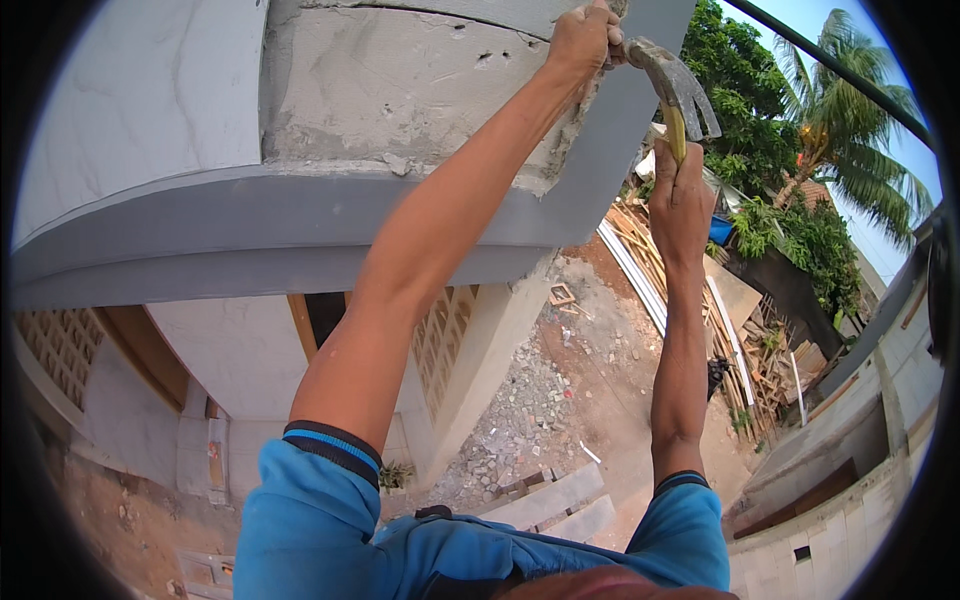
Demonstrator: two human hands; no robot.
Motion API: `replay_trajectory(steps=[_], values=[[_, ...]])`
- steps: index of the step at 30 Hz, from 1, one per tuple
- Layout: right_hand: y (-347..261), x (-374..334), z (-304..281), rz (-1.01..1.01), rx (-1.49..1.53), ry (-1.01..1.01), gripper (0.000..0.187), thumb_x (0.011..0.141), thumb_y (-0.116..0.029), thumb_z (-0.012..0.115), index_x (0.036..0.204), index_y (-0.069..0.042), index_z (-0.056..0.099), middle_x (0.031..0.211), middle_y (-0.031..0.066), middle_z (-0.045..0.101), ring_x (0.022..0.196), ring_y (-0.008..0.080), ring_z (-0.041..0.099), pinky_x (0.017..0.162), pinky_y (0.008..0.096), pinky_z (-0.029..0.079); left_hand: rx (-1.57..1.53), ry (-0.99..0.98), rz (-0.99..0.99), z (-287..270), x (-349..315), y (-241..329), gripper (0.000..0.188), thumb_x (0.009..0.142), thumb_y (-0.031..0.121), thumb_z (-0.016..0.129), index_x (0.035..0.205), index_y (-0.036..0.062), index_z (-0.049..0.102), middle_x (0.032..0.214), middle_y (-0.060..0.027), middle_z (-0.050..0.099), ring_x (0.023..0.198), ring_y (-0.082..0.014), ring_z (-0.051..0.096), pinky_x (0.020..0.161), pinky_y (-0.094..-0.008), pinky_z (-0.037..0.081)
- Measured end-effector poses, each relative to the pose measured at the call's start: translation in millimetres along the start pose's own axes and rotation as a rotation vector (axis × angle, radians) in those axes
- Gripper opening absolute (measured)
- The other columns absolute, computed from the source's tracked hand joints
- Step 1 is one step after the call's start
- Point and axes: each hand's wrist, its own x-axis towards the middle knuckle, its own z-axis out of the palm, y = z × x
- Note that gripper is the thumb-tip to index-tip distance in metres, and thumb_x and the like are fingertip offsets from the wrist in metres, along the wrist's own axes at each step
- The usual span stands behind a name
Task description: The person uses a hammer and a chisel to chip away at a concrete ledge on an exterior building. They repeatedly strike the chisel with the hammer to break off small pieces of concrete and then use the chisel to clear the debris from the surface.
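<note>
Your right grip is wrapped around the yellow handle of the mortar-crusted metal claw hammer. Hammer's up at the far right of the wall, claw pointing right, striking end left, right beside your left grip; can't tell if they touch. Left fingers look curled at the rough grey mortar edge; can't tell what they're pinching, if anything.

Risks, my read:
1. Smashed left fingers: striking end sits too close, a glancing hit would do it.
2. Chipped smooth grey painted border: claw or face wandering right.
3. Falling debris: loose crumb on the dark grey ledge, grey rubble-strewn ground below. A knock could send it over.
4. Dropped hammer: a sweaty or dusty right grip could slip.
</note>
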Motion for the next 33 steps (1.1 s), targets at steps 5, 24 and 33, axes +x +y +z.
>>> replay_trajectory(steps=[5,24,33], values=[[2,-9,-25,0.018,0.002,0.028,0.026,0.108,-0.029,0.05,0.104,-0.004,0.051,0.066,0.0191,0.06,0.059,0.0399,0.062,0.052,0.0465,0.043,-0.033,-0.095,-0.127,9,-27,31,0.031,0.108,0.029,0.045,0.103,0.001,0.057,0.075,-0.0081,0.067,0.071,-0.0234,0.072,0.072,-0.0424,0.06],[-16,49,-107,-0.009,-0.12,0.232,0.042,0.108,-0.046,0.048,0.107,-0.005,0.056,0.068,0.0038,0.051,0.06,0.0117,0.047,0.057,0.0337,0.04,-0.884,-0.179,-0.302,97,76,48,0.031,0.106,0.025,0.038,0.102,0.0088,0.064,0.089,-0.0014,0.074,0.087,-0.0157,0.071,0.075,-0.0388,0.053],[-59,151,-103,-0.476,-0.433,0.434,0.039,0.107,-0.04,0.05,0.108,-0.003,0.06,0.064,0.0105,0.056,0.053,0.0212,0.056,0.05,0.039,0.044,-1.001,-0.004,-0.445,61,61,131,0.041,0.11,0.029,0.022,0.113,0.0117,0.059,0.107,-0.0028,0.077,0.105,-0.0172,0.073,0.09,-0.0441,0.044]])
